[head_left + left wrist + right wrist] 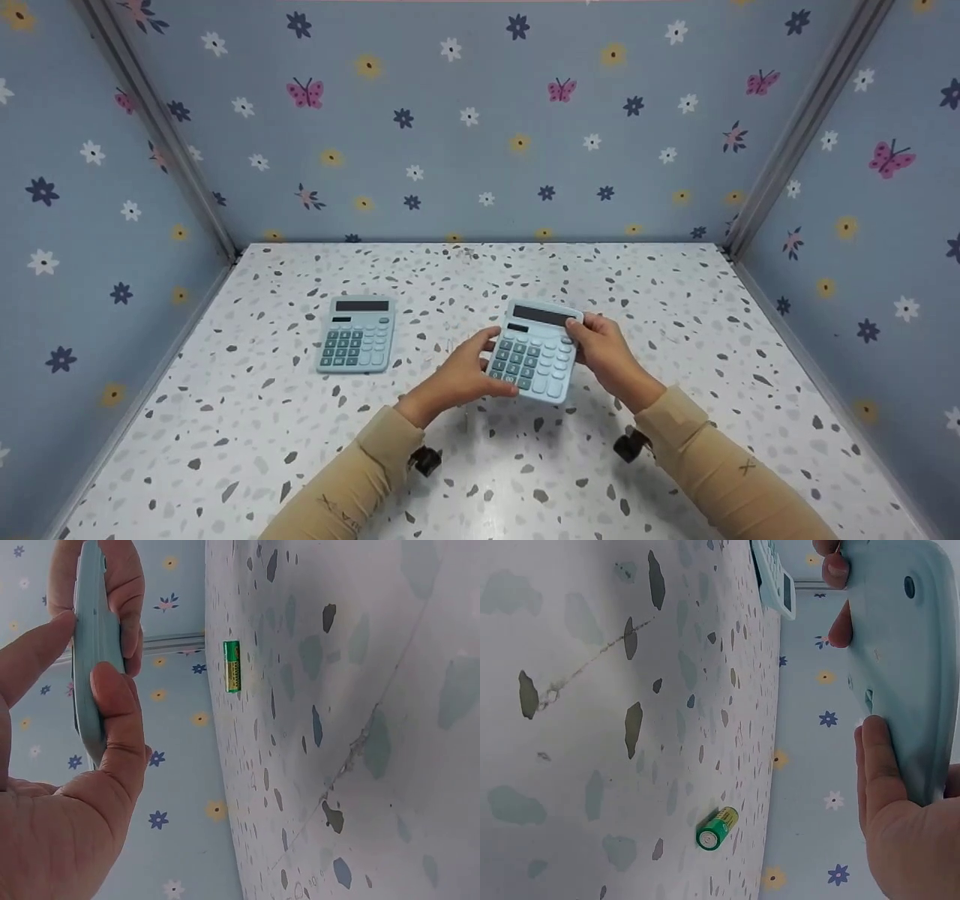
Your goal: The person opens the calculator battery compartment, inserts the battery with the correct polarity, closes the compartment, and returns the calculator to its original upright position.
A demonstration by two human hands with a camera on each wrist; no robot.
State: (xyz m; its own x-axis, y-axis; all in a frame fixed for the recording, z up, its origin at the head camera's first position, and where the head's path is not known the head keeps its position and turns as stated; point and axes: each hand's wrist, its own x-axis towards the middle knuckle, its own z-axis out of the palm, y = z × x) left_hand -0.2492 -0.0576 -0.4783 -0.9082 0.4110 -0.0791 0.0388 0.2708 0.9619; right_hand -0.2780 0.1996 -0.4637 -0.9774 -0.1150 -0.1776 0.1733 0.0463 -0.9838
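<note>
A light blue calculator [551,364] is held above the table, its keys and dark display facing up toward the head camera. My left hand [454,379] grips its left side and lower left corner, thumb on the front. At its upper right corner my right hand [609,356] pinches it, with the thumb near the display. In the right wrist view, right fingers [883,765] lie on the calculator's back, beside a small notch. A green and yellow battery [232,666] lies on the table below, shown in both wrist views; I cannot see it in the head view.
A second light blue calculator [373,337] lies face up on the speckled white table [247,420], left of the hands. Blue walls with flowers and butterflies [465,157] enclose the table's back and both sides.
</note>
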